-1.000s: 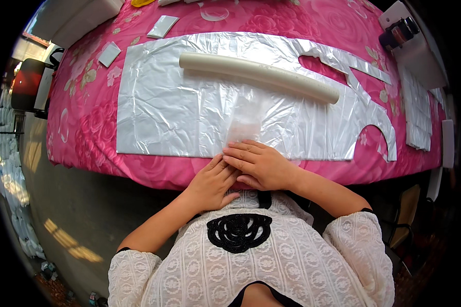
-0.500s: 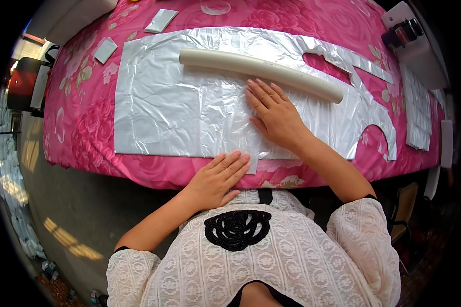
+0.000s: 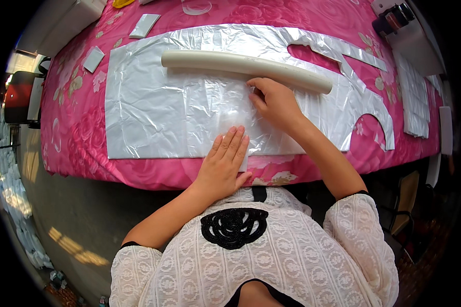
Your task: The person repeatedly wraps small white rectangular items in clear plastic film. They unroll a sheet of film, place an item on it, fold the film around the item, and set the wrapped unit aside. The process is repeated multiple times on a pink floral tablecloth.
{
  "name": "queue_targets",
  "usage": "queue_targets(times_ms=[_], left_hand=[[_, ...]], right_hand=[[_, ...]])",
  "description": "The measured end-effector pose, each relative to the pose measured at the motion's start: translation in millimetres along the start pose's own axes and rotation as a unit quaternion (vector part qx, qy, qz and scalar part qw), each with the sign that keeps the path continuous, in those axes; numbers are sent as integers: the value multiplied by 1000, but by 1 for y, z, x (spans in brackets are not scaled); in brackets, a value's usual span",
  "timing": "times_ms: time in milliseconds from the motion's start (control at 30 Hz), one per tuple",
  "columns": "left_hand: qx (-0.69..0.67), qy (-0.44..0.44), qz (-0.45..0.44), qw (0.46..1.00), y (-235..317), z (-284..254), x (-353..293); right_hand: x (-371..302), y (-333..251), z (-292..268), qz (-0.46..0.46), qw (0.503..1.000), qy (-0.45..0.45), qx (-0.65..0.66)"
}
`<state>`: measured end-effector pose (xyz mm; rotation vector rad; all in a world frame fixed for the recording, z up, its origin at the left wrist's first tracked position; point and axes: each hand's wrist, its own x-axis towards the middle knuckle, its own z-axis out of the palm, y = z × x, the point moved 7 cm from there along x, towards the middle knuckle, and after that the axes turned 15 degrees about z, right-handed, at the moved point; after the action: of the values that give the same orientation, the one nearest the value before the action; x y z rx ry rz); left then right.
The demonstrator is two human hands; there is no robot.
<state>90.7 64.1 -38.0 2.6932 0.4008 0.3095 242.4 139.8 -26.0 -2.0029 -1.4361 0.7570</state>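
Observation:
A large silvery-white plastic sheet with curved cut-outs at its right end lies flat and wrinkled on the table. Across its far half rests a long off-white tube. My left hand presses flat, fingers stretched out, on a narrow translucent plastic piece that sticks out past the sheet's near edge. Just on the near side of the tube is my right hand, its fingers bent and the thumb apart from the forefinger. Nothing shows between them; the other fingertips are hidden beneath the hand.
A pink flowered cloth covers the table. Two small white folded packets lie at the far left. A stack of folded plastic is at the right edge, near a dark jar and a white box.
My left hand has slid away from me onto the sheet. My right hand has gone from lying flat to bent fingers, in nearly the same place.

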Motion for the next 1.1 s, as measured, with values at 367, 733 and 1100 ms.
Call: queue_targets(times_ms=[367,733,1100], left_hand=[[39,-56,18,998,-1,7,-5],[-22,26,25,999,-3,-7,-11],[89,-29,104,990,-10,-24,-17]], right_hand=[[3,-4,-2,-85,987,97,-93],[-47,-36,-10,-205,975,83,-11],[-97,-28,29,-236,968,-45,-68]])
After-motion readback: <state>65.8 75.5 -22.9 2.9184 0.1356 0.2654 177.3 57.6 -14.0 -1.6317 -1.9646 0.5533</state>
